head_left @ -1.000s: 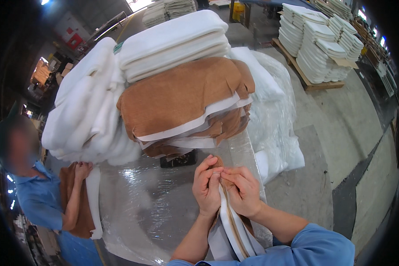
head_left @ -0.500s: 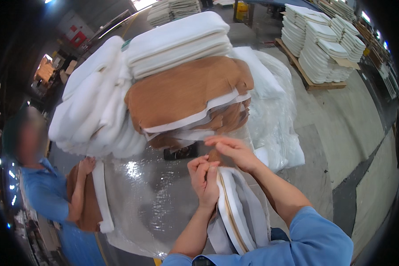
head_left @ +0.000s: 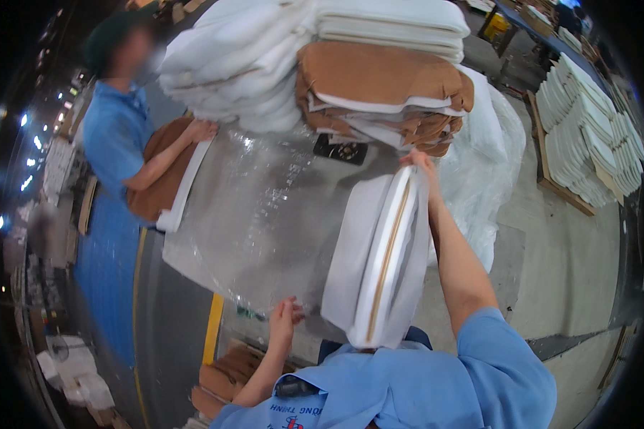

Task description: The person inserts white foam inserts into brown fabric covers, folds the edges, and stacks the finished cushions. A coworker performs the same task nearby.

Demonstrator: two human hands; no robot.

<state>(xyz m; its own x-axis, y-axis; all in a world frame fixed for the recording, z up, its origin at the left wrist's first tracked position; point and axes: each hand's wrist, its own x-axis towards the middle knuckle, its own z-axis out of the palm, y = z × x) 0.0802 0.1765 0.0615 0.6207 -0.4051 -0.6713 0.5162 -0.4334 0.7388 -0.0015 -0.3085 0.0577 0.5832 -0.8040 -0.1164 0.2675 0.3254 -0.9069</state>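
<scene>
- Gripping the far end of a long, white, padded piece (head_left: 387, 250) is the right hand (head_left: 423, 170); its fingers close over the tip, and the hold probably keeps the piece stretched lengthwise.
- The left hand (head_left: 284, 319) is apart from the padded piece, near the table's near edge, fingers loosely parted. Nothing shows in it; the right hand appears to bear the control alone.
- The padded piece points away from the body at the near right of the table. A narrow tan strip (head_left: 385, 275) runs along its middle and faces up, likely to keep that line in sight. Its near end meets or hides behind the light-blue cloth shirt (head_left: 422, 372); which one cannot be told.
- Pale-grey, thin fabric flaps (head_left: 348, 247) spread on both sides, apparently left loose to expose the middle.
- Beneath lies a grey table (head_left: 236, 214) under glossy clear film, perhaps to protect cloth.
- Beyond the right hand sits a small black box-like object (head_left: 340, 150), its kind unclear.
- Behind it, a pile of brown, white-edged fabric covers (head_left: 383, 68) stands near the right hand, presumably for short reach.
- Soft, white, folded padding (head_left: 229, 71) is heaped to the left of the pile.
- At the table's left side, a co-worker's hand (head_left: 202, 131) rests on a brown, white-bordered fabric piece (head_left: 166, 168), seemingly to steady it.
</scene>
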